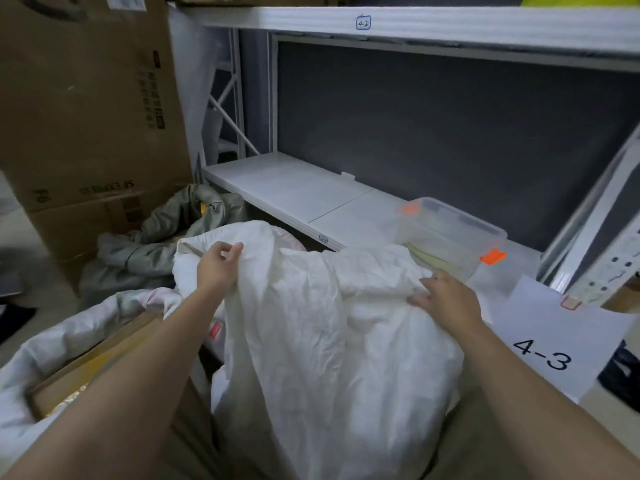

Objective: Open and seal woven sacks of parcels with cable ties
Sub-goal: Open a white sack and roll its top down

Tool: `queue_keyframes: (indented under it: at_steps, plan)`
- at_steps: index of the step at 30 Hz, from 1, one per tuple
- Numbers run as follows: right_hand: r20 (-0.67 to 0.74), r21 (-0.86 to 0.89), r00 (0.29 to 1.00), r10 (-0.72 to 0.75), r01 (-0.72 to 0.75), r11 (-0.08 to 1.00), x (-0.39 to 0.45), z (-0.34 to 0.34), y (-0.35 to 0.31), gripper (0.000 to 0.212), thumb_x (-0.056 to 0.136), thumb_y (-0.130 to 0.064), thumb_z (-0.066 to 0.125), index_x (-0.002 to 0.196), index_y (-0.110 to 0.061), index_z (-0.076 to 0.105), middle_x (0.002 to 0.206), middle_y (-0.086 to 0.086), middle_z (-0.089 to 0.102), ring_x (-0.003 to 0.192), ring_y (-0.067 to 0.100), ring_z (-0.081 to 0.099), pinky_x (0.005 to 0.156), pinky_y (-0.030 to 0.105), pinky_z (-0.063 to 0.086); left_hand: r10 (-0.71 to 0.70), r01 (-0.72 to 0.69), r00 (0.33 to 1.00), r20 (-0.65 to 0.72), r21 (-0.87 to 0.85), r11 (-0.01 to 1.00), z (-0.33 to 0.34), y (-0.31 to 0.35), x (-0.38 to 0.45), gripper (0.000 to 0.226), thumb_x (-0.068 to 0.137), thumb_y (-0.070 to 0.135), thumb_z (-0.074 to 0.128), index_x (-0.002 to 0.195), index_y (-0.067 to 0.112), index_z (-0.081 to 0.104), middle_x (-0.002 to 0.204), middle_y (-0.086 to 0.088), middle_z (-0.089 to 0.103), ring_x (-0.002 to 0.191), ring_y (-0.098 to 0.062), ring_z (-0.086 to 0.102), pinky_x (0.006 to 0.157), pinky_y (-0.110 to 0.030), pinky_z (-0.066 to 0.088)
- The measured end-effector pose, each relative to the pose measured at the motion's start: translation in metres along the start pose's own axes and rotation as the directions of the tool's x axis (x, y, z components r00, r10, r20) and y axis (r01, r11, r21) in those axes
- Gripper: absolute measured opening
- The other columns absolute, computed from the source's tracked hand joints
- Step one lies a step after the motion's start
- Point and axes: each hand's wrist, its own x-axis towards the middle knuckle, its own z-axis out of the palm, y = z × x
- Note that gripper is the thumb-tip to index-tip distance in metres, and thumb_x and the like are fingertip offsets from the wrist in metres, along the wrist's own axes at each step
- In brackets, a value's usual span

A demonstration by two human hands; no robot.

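A large white woven sack (311, 327) stands in front of me, its crumpled top edge folded over towards the shelf. My left hand (218, 265) grips the sack's upper left edge, thumb and fingers curled round the fabric. On the right side of the sack's top lies my right hand (446, 296), its fingers curled into a fold of the cloth. No cable tie shows in the frame.
Another open white sack (52, 344) with a brown parcel (86, 368) inside sits at the lower left. Grey cloth (166, 233) and tall cardboard boxes (86, 116) stand behind it. A white shelf (294, 188) holds a clear lidded box (450, 230) and a paper marked 4-3 (554, 341).
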Motion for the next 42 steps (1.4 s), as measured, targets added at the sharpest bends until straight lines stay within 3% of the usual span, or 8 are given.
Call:
queue_keyframes:
  at_steps: [4, 9, 17, 22, 27, 30, 35, 42]
  plan:
    - [-0.311, 0.201, 0.932, 0.183, -0.124, 0.972, 0.013, -0.002, -0.005, 0.033, 0.097, -0.037, 0.05, 0.099, -0.01, 0.068, 0.1, 0.012, 0.052, 0.084, 0.032, 0.057, 0.064, 0.034, 0.041, 0.077, -0.077, 0.997, -0.015, 0.007, 0.997, -0.001, 0.016, 0.009, 0.037, 0.086, 0.043, 0.066, 0.102, 0.011, 0.061, 0.093, -0.006, 0.055, 0.088, -0.023, 0.052, 0.072, -0.032, 0.04]
    - [-0.24, 0.13, 0.906, 0.349, -0.326, 0.936, 0.024, 0.014, -0.005, 0.033, 0.103, -0.026, 0.038, 0.112, -0.006, 0.062, 0.112, 0.019, 0.051, 0.096, 0.039, 0.056, 0.073, 0.04, 0.043, 0.087, -0.087, 0.996, -0.014, 0.027, 0.996, 0.009, 0.012, 0.011, 0.05, 0.087, 0.042, 0.065, 0.126, 0.014, 0.057, 0.111, -0.009, 0.058, 0.104, -0.024, 0.054, 0.09, -0.034, 0.042]
    - [-0.542, 0.292, 0.761, 0.355, -0.225, 0.929, 0.074, -0.013, -0.026, 0.023, 0.098, -0.014, 0.047, 0.112, -0.005, 0.063, 0.113, 0.021, 0.051, 0.101, 0.039, 0.046, 0.079, 0.043, 0.034, 0.181, -0.178, 0.978, -0.105, 0.03, 0.983, 0.011, 0.039, 0.038, 0.035, 0.088, 0.035, 0.065, 0.114, 0.011, 0.063, 0.092, -0.005, 0.054, 0.089, -0.023, 0.054, 0.078, -0.032, 0.042]
    - [-0.339, 0.055, 0.891, 0.302, -0.301, 0.952, 0.076, 0.014, -0.025, 0.025, 0.09, -0.021, 0.055, 0.112, -0.012, 0.062, 0.128, 0.017, 0.042, 0.117, 0.035, 0.034, 0.097, 0.044, 0.026, 0.062, -0.067, 0.997, 0.044, 0.131, 0.989, 0.03, 0.004, 0.038, 0.026, 0.092, 0.033, 0.058, 0.1, 0.009, 0.063, 0.094, -0.007, 0.063, 0.092, -0.026, 0.06, 0.08, -0.037, 0.047]
    - [-0.254, -0.141, 0.959, -0.124, 0.09, 0.986, 0.071, 0.036, -0.04, 0.042, 0.085, -0.034, 0.059, 0.121, -0.013, 0.051, 0.139, 0.013, 0.047, 0.132, 0.033, 0.036, 0.109, 0.045, 0.011, 0.08, -0.087, 0.995, 0.062, 0.119, 0.989, 0.042, -0.011, 0.034, 0.024, 0.094, 0.033, 0.055, 0.094, 0.011, 0.061, 0.108, -0.014, 0.057, 0.101, -0.03, 0.056, 0.084, -0.037, 0.044]
    - [-0.057, -0.17, 0.955, -0.293, 0.279, 0.945, 0.074, 0.033, -0.044, 0.038, 0.096, -0.027, 0.045, 0.134, -0.022, 0.04, 0.113, 0.005, 0.065, 0.106, 0.029, 0.058, 0.096, 0.039, 0.034, 0.123, -0.125, 0.992, 0.022, 0.197, 0.972, 0.038, -0.005, 0.035, 0.026, 0.095, 0.034, 0.055, 0.099, 0.01, 0.062, 0.12, -0.013, 0.045, 0.119, -0.029, 0.038, 0.1, -0.036, 0.032]
    - [-0.34, -0.05, 0.939, -0.044, 0.028, 0.998, 0.067, 0.035, -0.018, 0.039, 0.084, 0.001, 0.057, 0.121, -0.012, 0.058, 0.105, 0.021, 0.059, 0.088, 0.04, 0.059, 0.075, 0.046, 0.048, 0.201, -0.109, 0.959, -0.201, 0.392, 0.913, 0.003, -0.006, 0.05, 0.034, 0.097, 0.037, 0.05, 0.107, 0.006, 0.061, 0.129, -0.017, 0.043, 0.122, -0.036, 0.036, 0.099, -0.044, 0.034]
    - [0.219, -0.368, 0.973, 0.077, 0.01, 0.93, 0.026, 0.087, -0.018, 0.053, 0.093, -0.019, 0.043, 0.143, -0.026, 0.027, 0.144, 0.006, 0.037, 0.136, 0.026, 0.035, 0.116, 0.056, 0.012, -0.103, 0.017, 0.985, 0.136, 0.523, 0.852, 0.03, -0.044, 0.023, 0.041, 0.092, 0.005, 0.043, 0.131, -0.002, 0.031, 0.127, -0.023, 0.038, 0.115, -0.043, 0.044, 0.093, -0.048, 0.038]
